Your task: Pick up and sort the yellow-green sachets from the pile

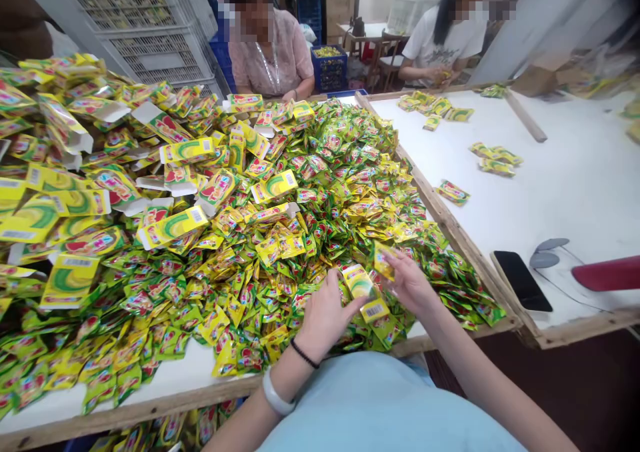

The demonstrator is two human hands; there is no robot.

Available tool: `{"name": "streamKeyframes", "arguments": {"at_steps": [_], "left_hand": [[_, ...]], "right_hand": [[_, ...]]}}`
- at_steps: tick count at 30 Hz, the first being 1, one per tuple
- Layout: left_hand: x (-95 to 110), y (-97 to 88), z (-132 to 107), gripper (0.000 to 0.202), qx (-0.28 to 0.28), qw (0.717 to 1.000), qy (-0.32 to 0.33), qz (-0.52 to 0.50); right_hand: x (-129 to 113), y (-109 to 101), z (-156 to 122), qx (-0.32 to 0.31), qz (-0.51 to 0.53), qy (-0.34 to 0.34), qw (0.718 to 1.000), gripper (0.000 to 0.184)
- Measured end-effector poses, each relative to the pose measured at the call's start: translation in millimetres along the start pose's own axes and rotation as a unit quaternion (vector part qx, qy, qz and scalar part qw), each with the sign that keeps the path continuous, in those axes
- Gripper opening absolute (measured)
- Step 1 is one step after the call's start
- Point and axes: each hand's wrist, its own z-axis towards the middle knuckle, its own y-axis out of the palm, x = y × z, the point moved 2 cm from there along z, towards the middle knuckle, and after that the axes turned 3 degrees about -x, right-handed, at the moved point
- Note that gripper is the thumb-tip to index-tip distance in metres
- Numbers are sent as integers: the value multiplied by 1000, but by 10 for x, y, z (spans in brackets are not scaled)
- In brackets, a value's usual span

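Note:
My left hand [324,315], with a black band and a pale bangle at the wrist, is closed on a small yellow and green carton [361,285], its thumb lying across it. Just to the right, my right hand [411,284] pinches a small yellow candy packet [383,260] near the carton's upper end. Both hands are above a wide heap of green and yellow packets [320,232]. Whether anything is inside the carton cannot be seen.
Many yellow cartons [173,227] lie across the heap's left side. A wooden rail [445,222] divides the tables. On the right are a phone [521,280], glasses [543,252], a red case [607,275] and loose packets [453,192]. Two people [273,55] sit opposite.

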Motion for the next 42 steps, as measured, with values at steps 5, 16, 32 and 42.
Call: {"name": "streamKeyframes", "arguments": {"at_steps": [5, 16, 32, 42], "left_hand": [[379, 188, 325, 86, -52, 987, -13, 149], [-142, -91, 194, 56, -153, 977, 52, -142], [21, -131, -249, 47, -181, 919, 86, -338], [4, -129, -391, 42, -211, 929, 120, -280]], "right_hand": [[-244, -238, -61, 60, 31, -52, 996, 28], [-162, -58, -220, -21, -119, -63, 991, 32], [-434, 631, -473, -389, -651, -218, 614, 20], [-286, 455, -610, -370, -534, -175, 740, 21]]}}
